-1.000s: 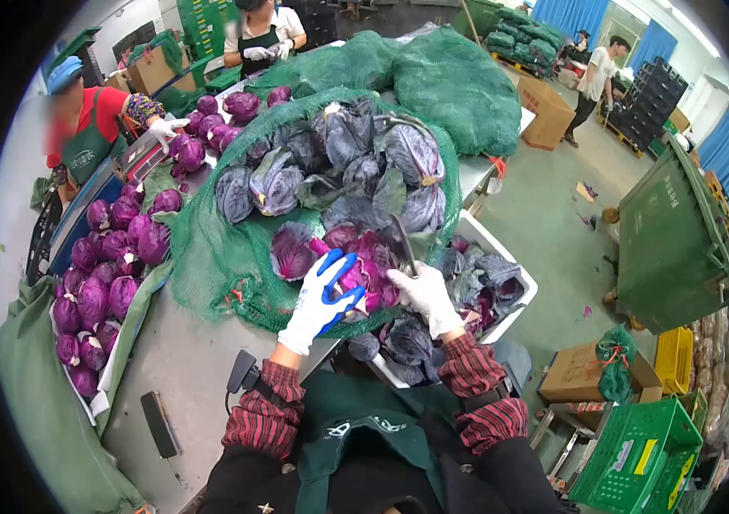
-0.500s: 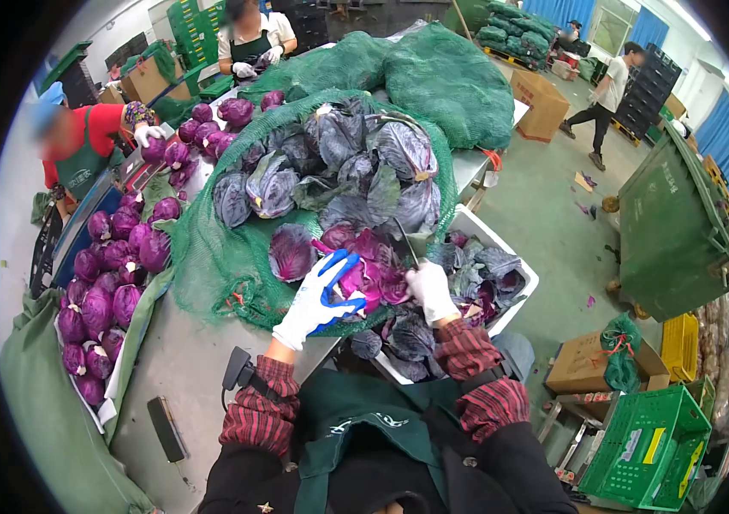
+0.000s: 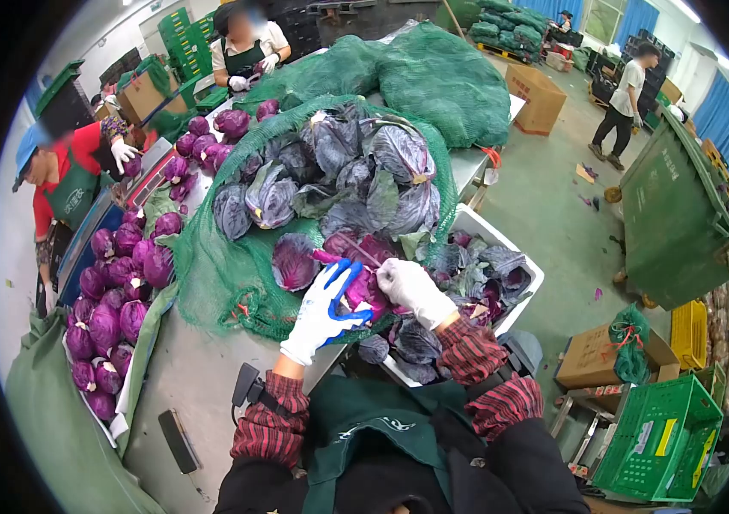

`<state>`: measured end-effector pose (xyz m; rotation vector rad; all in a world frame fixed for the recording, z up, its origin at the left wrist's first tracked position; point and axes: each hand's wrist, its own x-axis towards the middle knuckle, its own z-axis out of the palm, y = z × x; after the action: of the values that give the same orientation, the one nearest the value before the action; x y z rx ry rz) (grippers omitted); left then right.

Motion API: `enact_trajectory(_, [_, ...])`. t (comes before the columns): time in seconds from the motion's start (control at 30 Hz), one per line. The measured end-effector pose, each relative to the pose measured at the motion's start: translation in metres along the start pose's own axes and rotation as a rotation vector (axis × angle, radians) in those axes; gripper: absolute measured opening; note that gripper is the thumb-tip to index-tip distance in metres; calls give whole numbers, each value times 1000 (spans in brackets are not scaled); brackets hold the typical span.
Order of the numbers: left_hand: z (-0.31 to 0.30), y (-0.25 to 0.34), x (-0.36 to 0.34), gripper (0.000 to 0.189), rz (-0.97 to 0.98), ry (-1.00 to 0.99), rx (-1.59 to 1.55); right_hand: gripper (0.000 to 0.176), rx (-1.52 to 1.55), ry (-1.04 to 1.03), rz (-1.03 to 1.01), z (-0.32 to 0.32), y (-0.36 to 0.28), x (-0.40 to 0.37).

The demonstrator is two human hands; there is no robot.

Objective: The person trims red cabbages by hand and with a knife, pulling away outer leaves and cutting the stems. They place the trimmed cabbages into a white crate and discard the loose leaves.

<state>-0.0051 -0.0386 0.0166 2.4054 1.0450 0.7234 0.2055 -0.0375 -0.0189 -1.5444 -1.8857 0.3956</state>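
My left hand (image 3: pixel 327 310), in a white and blue glove, holds a purple cabbage (image 3: pixel 365 294) between spread fingers and thumb. White-gloved, my right hand (image 3: pixel 416 289) is closed round a knife (image 3: pixel 368 254), whose thin blade points up and left across the cabbage's top. The handle is hidden in the fist. Another purple cabbage (image 3: pixel 295 261) lies left of the held one. Just beyond, dark-leaved cabbages (image 3: pixel 354 171) fill an open green net bag (image 3: pixel 210 265). Loose outer leaves lie in a white crate (image 3: pixel 533 283) right of my right hand.
Peeled purple cabbages (image 3: pixel 103 325) are piled at the left. A black tool (image 3: pixel 178 440) lies on the metal table (image 3: pixel 219 368). Co-workers stand at far left and beyond the table; another person (image 3: pixel 628 103) stands at right, behind a green bin (image 3: pixel 681 206). A green crate (image 3: pixel 660 441) is lower right.
My right hand has moved left and slightly down, and the knife has swung from upright to slanting left over the cabbage. The co-worker at left leans lower; the person at right has moved right.
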Motion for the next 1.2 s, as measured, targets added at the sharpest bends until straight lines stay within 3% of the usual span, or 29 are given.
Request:
enact_trajectory(0.03, [-1, 0, -1, 81, 6, -1, 1, 22, 120, -47, 124, -9, 3, 0])
enact_trajectory(0.1, [-4, -3, -5, 81, 31, -11, -64, 23, -44, -1, 234, 7, 35, 3])
enact_trajectory(0.13, [-4, -5, -8, 80, 57, -12, -65, 24, -159, 71, 188, 25, 64, 3])
enact_trajectory(0.17, [-4, -7, -11, 80, 59, -13, -62, 29, -266, -39, 202, 25, 74, 0])
enact_trajectory(0.23, [-5, -11, -13, 79, 85, -14, -74, 44, 150, 11, 315, -14, 11, -7])
enact_trajectory(0.27, [-6, -8, -14, 78, 41, -25, -89, 60, 255, -42, 283, -11, 10, -6])
enact_trajectory(0.3, [-8, -1, -12, 78, 38, -30, -88, 58, 359, -66, 229, -3, 10, -4])
enact_trajectory(0.37, [-9, 12, -3, 76, -51, -52, -37, 44, 463, -427, 389, -37, -18, 8])
enact_trajectory(0.43, [10, 11, 6, 72, -38, 8, -4, 37, 611, -472, 377, -42, -13, 12])
enact_trajectory(0.5, [23, 34, 12, 74, -171, 105, 308, 23, 759, -528, 332, -44, -6, 18])
enact_trajectory(0.63, [21, 40, 18, 78, -39, 74, 357, 19, 623, -552, 312, -44, 2, 28])
enact_trajectory(0.7, [22, 37, 19, 80, -18, 90, 352, 16, 506, -581, 420, -46, -7, 30])
enact_trajectory(0.87, [23, 35, 15, 80, 22, 113, 340, 19, 481, -527, 406, -40, -5, 32])
enact_trajectory(1.0, [20, 33, 14, 80, 64, 140, 301, 17, 480, -533, 259, -48, 3, 35])
enact_trajectory(1.1, [23, 25, 10, 79, 62, 155, 243, 21, 230, -559, 366, -48, -22, 34])
enact_trajectory(1.17, [21, 23, 8, 78, 44, 164, 239, 27, -106, -395, 109, -35, -17, 33])
enact_trajectory(1.2, [21, 26, 8, 79, 42, 160, 284, 28, -118, -467, 199, -39, -26, 35])
